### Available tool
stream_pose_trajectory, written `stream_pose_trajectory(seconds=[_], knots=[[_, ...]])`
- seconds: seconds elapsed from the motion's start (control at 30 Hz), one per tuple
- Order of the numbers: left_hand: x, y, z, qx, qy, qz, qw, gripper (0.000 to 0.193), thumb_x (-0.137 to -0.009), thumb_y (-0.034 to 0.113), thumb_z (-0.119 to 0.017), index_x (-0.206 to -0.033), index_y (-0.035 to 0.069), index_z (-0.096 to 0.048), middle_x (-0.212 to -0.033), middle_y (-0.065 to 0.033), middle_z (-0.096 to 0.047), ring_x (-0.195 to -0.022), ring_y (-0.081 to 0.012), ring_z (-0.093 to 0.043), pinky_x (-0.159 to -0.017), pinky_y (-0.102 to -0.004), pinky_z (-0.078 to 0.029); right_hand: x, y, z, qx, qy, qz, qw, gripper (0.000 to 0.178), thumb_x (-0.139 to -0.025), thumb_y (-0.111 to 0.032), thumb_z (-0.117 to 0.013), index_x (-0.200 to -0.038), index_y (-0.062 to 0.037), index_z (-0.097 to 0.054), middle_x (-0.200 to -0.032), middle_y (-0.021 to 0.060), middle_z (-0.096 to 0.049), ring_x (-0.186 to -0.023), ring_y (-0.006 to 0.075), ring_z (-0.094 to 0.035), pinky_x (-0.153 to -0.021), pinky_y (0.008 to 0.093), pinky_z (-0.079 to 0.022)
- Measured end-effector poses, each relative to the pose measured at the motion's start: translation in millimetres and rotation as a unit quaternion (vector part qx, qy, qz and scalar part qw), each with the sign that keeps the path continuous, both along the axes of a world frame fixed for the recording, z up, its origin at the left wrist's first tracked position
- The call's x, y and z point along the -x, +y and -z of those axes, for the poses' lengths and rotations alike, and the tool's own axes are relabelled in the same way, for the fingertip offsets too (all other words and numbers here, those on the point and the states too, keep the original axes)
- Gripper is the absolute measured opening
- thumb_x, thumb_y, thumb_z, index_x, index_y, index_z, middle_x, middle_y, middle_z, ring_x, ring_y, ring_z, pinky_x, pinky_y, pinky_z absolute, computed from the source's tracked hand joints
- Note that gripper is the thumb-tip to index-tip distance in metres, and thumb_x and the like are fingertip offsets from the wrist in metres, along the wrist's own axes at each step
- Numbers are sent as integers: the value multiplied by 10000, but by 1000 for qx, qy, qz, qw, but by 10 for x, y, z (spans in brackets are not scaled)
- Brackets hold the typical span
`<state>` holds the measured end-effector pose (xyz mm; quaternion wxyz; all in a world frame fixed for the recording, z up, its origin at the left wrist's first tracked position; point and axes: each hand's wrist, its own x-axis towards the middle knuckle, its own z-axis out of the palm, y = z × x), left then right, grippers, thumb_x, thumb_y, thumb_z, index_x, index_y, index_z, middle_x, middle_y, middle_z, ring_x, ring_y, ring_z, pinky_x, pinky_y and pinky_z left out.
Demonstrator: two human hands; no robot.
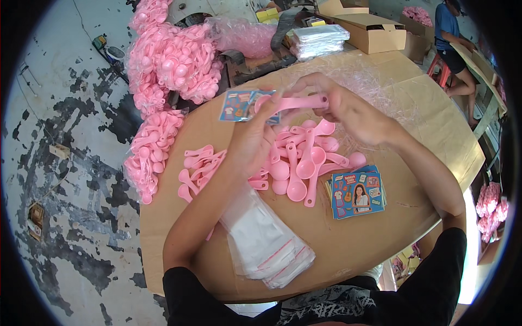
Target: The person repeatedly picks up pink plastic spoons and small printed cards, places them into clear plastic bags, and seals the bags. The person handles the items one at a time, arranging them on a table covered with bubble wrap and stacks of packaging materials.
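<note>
Above the middle of the table, my left hand [254, 138] is closed on a small blue printed card [234, 106]. Something clear and shiny lies about the card, but whether it is a bag is hard to tell. A pink measuring spoon [299, 102] spans the gap between my hands, its bowl end beside the card. The fingers of my right hand [348, 108] close around the handle end with the hole. Below lie loose pink spoons [296, 187], a stack of printed cards [358, 195] and a pile of clear plastic bags [266, 236].
Bulging clear bags of pink spoons [182, 62] crowd the table's left edge. Packs of clear bags [319, 39] and an open cardboard box [375, 35] stand at the back. Clear plastic shreds [364, 87] litter the far right. A person [457, 43] works at another table.
</note>
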<state>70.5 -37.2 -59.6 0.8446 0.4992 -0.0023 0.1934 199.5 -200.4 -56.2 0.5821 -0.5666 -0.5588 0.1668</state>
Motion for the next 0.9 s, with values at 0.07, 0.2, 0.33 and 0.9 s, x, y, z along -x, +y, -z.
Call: stream_pose_trajectory(seconds=[0.07,0.2,0.33,0.9], knots=[[25,-88,-72,-5,-6,41,999,417,-955,181,-607,-1293,-4,-447,-1248,-145,-552,-1170,-261,-569,-1069,-432,-455,151,-105,-189,11,-88,39,995,289,-1010,-314,-504,-1122,-48,-518,-956,67,-645,-908,146,-610,-803,296,-494],[74,8,-171,-18,-15,61,998,579,-957,323,-604,-1379,-10,-388,-1301,-178,-505,-1210,-286,-527,-1097,-407,-406,58,-221,-484,-68,-234,155,957,191,-999,-247,-523,-1084,-77,-541,-816,12,-616,-730,94,-547,-676,256,-457],[37,328,-186,-115,43,-102,987,739,-956,501,-534,-1479,37,-294,-1343,-206,-469,-1311,-293,-412,-1086,-380,-344,-263,-425,-856,-32,-286,210,934,125,-945,-199,-563,-1019,-100,-580,-805,10,-599,-657,88,-482,-612,255,-412],[169,-105,-172,-335,132,61,931,269,-951,133,-600,-1182,3,-554,-1115,-71,-635,-1059,-153,-613,-874,-287,-515,61,175,-858,-19,-192,108,975,269,-913,-287,-671,-985,-32,-626,-750,-26,-563,-674,76,-448,-635,261,-406]])
